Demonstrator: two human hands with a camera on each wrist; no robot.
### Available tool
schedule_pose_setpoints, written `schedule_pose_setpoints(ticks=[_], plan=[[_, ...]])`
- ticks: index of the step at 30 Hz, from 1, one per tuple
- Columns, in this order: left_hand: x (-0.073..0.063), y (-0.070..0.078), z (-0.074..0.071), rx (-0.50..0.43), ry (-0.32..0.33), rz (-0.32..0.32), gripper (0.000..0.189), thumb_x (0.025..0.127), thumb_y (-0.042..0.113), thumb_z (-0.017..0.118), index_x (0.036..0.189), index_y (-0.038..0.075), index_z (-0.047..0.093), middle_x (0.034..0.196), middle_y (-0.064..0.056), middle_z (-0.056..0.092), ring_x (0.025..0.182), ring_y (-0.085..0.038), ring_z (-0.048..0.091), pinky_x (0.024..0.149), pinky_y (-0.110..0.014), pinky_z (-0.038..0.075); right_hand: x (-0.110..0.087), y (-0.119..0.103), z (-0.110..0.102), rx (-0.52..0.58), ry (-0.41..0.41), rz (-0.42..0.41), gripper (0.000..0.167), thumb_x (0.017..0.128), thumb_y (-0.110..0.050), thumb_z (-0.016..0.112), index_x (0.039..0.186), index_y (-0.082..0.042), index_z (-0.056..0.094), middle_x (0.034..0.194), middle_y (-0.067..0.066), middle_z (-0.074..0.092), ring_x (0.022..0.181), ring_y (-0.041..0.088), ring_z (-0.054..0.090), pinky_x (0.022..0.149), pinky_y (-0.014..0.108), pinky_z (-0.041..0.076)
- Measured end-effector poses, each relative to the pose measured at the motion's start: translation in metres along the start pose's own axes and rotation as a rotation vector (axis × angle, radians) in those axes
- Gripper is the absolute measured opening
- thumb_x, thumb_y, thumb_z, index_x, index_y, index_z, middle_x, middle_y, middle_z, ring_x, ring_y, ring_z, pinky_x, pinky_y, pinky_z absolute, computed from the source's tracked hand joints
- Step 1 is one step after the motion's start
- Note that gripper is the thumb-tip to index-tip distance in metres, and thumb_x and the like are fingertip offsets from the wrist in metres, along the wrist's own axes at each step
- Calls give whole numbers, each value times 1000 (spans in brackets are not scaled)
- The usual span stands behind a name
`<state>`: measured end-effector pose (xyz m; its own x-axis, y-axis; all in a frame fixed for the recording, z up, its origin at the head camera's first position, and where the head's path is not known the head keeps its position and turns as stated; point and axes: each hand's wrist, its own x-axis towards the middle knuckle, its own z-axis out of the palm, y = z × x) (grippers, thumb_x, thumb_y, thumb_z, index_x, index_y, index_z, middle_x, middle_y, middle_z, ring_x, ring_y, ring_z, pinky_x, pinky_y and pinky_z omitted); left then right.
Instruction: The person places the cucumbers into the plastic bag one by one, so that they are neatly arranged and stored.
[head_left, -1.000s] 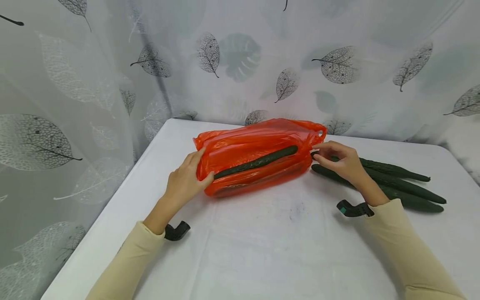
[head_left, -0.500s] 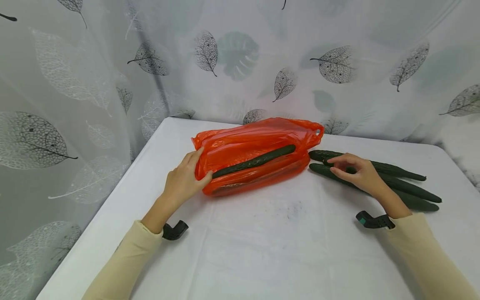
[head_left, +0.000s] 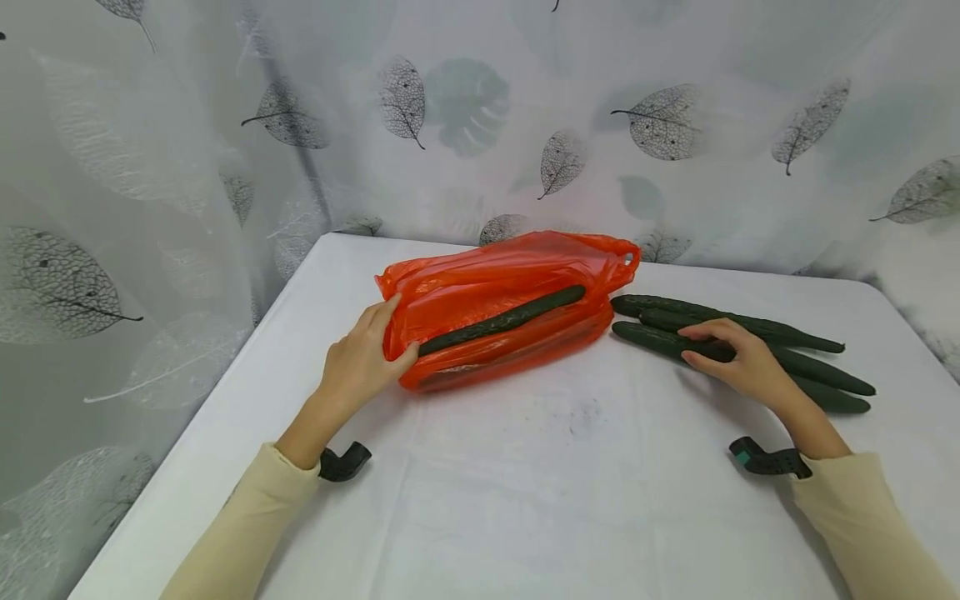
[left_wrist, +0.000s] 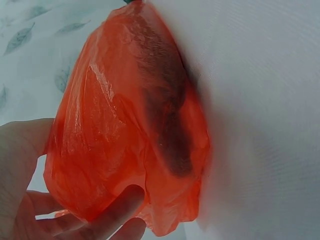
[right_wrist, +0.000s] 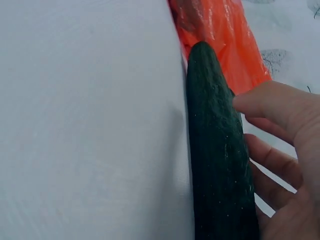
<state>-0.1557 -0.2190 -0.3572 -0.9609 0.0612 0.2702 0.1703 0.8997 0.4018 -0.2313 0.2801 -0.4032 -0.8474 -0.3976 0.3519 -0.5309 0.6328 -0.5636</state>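
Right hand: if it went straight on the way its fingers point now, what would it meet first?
Most likely the nearest cucumber, which lies right at the right hand's fingertips; whether they already touch it is hard to tell.

1. crinkly red plastic bag (head_left: 487,283): just the one
2. long dark green cucumbers (head_left: 502,322): four uncovered, can't count through the bag
3. bare hands (head_left: 358,357): two
4. angular black wrist gadgets (head_left: 347,462): two
5. beige cloth sleeves (head_left: 243,521): two

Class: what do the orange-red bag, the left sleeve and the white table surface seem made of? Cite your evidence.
Orange-red bag: likely thin, shiny plastic film; crinkles, highlights, partly see-through.
Left sleeve: probably matt cloth; soft folds.
White table surface: matt covering, cloth or plastic sheet unclear; faint creases.
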Motion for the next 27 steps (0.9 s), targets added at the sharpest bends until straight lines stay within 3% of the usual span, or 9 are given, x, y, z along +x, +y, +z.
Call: schedule_pose_setpoints(ticks=[8, 13, 20, 24, 27], plan=[[-12, -4, 6, -8, -57, -49, 72, 89, 35, 62, 150, 5, 35, 141, -20, 48, 120, -38, 55, 79, -59, 54, -5, -1, 2, -77, -92, 17, 41, 81, -11, 78, 119, -3, 65, 114, 14, 63, 96, -6, 44, 81, 13, 37], [-14, -3, 7, -9, -29, -36, 71, 89, 34, 63, 149, 5, 37, 139, -20, 49, 116, -38, 58, 77, -58, 55, -6, -5, -1, -128, -133, 57, 39, 80, -18, 80, 114, -3, 68, 96, 8, 60, 82, 4, 44, 68, 24, 40], [-8, 0, 2, -5, 3, -15, 71, 88, 34, 63, 148, 5, 38, 138, -19, 50, 114, -38, 59, 76, -57, 55, -2, -8, -9, -141, -171, 97, 35, 81, -24, 79, 108, -4, 71, 83, 0, 48, 74, 7, 39, 61, 25, 34], [-6, 1, 1, -4, 7, -8, 71, 88, 34, 63, 148, 5, 39, 137, -19, 51, 114, -38, 60, 75, -57, 55, -4, -11, -13, -160, -241, 135, 42, 81, -30, 79, 111, -2, 69, 91, 6, 58, 82, 15, 49, 68, 31, 43], [-4, 2, 0, -1, 9, -2, 71, 88, 34, 63, 148, 5, 39, 138, -19, 51, 114, -38, 60, 75, -56, 56, -6, -12, -14, -173, -293, 168, 49, 81, -34, 78, 114, 0, 67, 108, 18, 64, 97, 30, 57, 81, 48, 49]])
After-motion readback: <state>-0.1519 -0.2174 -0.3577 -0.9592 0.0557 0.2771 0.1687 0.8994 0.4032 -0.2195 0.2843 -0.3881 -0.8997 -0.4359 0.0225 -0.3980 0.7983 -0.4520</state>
